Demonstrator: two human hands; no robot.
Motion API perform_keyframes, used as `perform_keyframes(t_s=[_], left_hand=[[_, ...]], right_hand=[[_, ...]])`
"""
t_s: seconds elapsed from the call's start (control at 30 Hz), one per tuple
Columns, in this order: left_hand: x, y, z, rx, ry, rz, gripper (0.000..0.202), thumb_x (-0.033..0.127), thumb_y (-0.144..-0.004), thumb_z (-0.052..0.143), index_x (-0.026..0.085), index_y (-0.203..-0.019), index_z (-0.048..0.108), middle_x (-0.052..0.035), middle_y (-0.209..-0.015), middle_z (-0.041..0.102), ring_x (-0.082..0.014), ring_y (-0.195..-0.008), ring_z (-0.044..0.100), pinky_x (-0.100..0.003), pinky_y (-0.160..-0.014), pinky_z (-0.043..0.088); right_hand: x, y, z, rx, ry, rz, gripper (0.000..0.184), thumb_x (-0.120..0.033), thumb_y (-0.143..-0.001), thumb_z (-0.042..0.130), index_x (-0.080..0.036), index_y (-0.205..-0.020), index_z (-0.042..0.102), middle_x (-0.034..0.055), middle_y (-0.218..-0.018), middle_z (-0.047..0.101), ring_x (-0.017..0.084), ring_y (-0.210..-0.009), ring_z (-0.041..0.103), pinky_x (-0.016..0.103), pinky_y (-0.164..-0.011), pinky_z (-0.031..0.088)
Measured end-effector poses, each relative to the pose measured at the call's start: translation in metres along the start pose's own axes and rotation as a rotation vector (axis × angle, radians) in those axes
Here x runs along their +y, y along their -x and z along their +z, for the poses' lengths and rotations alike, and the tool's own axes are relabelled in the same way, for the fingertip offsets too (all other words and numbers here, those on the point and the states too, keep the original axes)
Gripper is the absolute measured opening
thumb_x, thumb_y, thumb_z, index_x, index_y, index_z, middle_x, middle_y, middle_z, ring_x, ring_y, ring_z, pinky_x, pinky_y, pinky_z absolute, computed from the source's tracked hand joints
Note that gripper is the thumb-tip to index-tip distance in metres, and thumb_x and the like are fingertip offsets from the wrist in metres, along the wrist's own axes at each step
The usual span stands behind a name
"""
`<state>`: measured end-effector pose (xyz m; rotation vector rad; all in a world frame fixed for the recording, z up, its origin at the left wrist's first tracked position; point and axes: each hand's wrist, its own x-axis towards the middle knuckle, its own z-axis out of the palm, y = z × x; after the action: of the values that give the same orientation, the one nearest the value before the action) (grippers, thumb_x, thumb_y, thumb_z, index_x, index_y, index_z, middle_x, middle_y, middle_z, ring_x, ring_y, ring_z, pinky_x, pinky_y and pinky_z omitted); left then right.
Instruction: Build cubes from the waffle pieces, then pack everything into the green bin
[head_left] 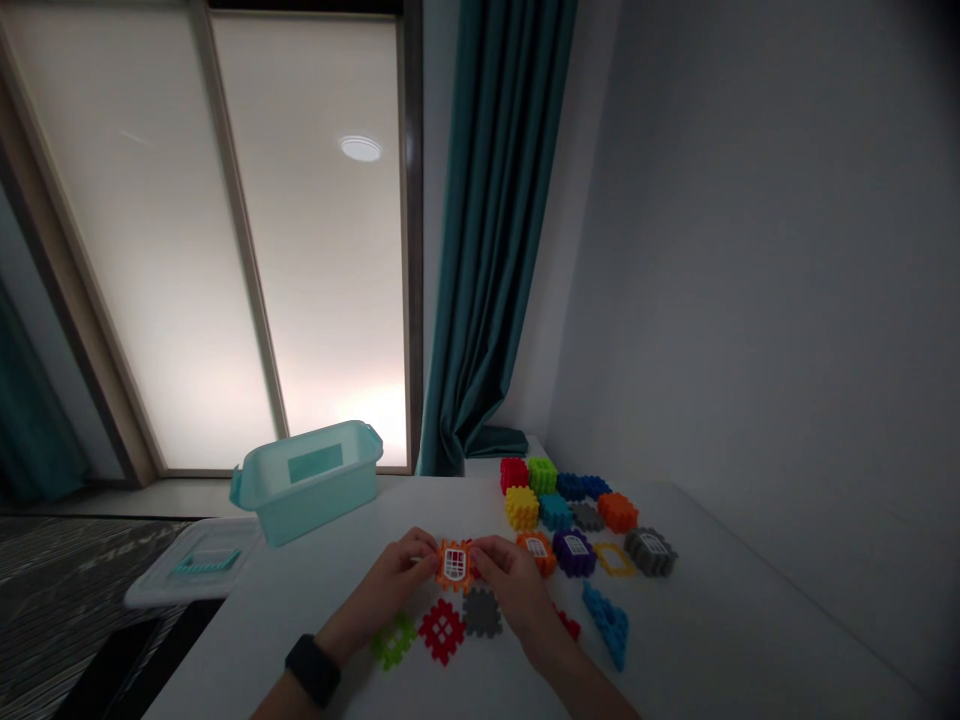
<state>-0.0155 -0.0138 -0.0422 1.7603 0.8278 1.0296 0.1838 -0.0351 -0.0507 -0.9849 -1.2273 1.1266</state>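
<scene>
An orange toothed building tile (454, 566) with a white window grille is held up between my two hands. My left hand (409, 570) pinches its left edge, thumb against fingers. On the opposite edge, my right hand (511, 580) grips it the same way. Bits of red show behind the tile, partly hidden. Just below lie a red tile (442, 631) with square holes, a grey tile (482, 612) and a lime green tile (394, 641), which my left wrist partly covers. Another red piece (568, 622) peeks out beside my right forearm.
Stacks of toothed tiles stand at the right, among them a yellow stack (522, 508), a purple stack (574, 553) and a grey stack (651, 551). Blue triangles (607, 625) lie nearer. A teal bin (319, 490) and its clear lid (196, 562) are at the left.
</scene>
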Motion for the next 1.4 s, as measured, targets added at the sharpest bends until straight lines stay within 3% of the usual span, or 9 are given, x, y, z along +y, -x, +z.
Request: perform_keyframes(t_s=[0.2, 0.4, 0.57, 0.77, 0.93, 1.17, 1.4], left_hand=[[0.003, 0.0, 0.0, -0.02, -0.079, 0.011, 0.055, 0.067, -0.092, 0.051, 0.018, -0.072, 0.064, -0.0053, -0.094, 0.06, -0.0192, -0.085, 0.06, -0.032, -0.08, 0.049], [-0.001, -0.001, -0.002, -0.05, -0.223, 0.053, 0.058, 0.063, -0.1, 0.034, 0.018, -0.079, 0.064, -0.0048, -0.088, 0.062, -0.0195, -0.082, 0.059, -0.032, -0.079, 0.048], [0.0, 0.002, -0.003, -0.083, -0.259, 0.063, 0.052, 0.063, -0.098, 0.039, 0.018, -0.083, 0.062, -0.0039, -0.088, 0.063, -0.0196, -0.083, 0.058, -0.03, -0.077, 0.047], [0.004, 0.004, -0.006, 0.02, -0.394, 0.191, 0.028, 0.047, -0.088, 0.063, 0.019, -0.095, 0.065, -0.0069, -0.098, 0.062, -0.023, -0.09, 0.06, -0.034, -0.082, 0.051], [-0.001, 0.006, -0.012, 0.178, -0.619, 0.302, 0.043, 0.039, -0.078, 0.077, 0.024, -0.118, 0.068, -0.0104, -0.11, 0.062, -0.0287, -0.101, 0.062, -0.043, -0.089, 0.053], [-0.004, 0.008, -0.012, 0.174, -0.672, 0.351, 0.045, 0.044, -0.08, 0.078, 0.026, -0.12, 0.069, -0.0105, -0.111, 0.063, -0.0284, -0.099, 0.063, -0.042, -0.087, 0.056], [-0.002, 0.006, -0.001, 0.178, -0.699, 0.332, 0.048, 0.032, -0.077, 0.08, 0.025, -0.122, 0.065, -0.0101, -0.115, 0.064, -0.0295, -0.1, 0.063, -0.044, -0.09, 0.054]], right_hand=[[-0.005, 0.003, -0.001, 0.001, 0.139, -0.062, 0.049, -0.066, -0.082, 0.065, -0.017, -0.084, 0.071, 0.0076, -0.083, 0.075, 0.025, -0.077, 0.071, 0.037, -0.072, 0.058], [-0.006, 0.012, -0.005, 0.08, 0.607, -0.487, 0.026, -0.04, -0.099, 0.05, -0.022, -0.091, 0.068, 0.0067, -0.091, 0.072, 0.024, -0.091, 0.068, 0.038, -0.082, 0.056], [-0.004, 0.014, -0.008, -0.005, 0.739, -0.737, 0.019, -0.025, -0.102, 0.046, -0.025, -0.099, 0.065, 0.0056, -0.099, 0.071, 0.022, -0.096, 0.066, 0.038, -0.09, 0.054], [-0.008, 0.013, -0.01, -0.099, 0.753, -0.726, 0.017, -0.019, -0.101, 0.047, -0.026, -0.104, 0.062, 0.0059, -0.116, 0.068, 0.02, -0.111, 0.064, 0.036, -0.097, 0.054], [-0.01, 0.013, -0.01, -0.063, 0.828, -0.685, 0.014, -0.017, -0.097, 0.051, -0.026, -0.1, 0.062, 0.0071, -0.123, 0.065, 0.023, -0.117, 0.062, 0.04, -0.1, 0.054], [-0.016, 0.014, -0.013, -0.11, 0.891, -0.706, 0.015, -0.016, -0.096, 0.052, -0.026, -0.102, 0.061, 0.0072, -0.121, 0.066, 0.024, -0.116, 0.061, 0.044, -0.1, 0.054], [-0.022, 0.011, -0.02, -0.142, 0.919, -0.693, 0.02, -0.014, -0.095, 0.054, -0.026, -0.11, 0.061, 0.0065, -0.117, 0.067, 0.024, -0.115, 0.061, 0.045, -0.102, 0.051]])
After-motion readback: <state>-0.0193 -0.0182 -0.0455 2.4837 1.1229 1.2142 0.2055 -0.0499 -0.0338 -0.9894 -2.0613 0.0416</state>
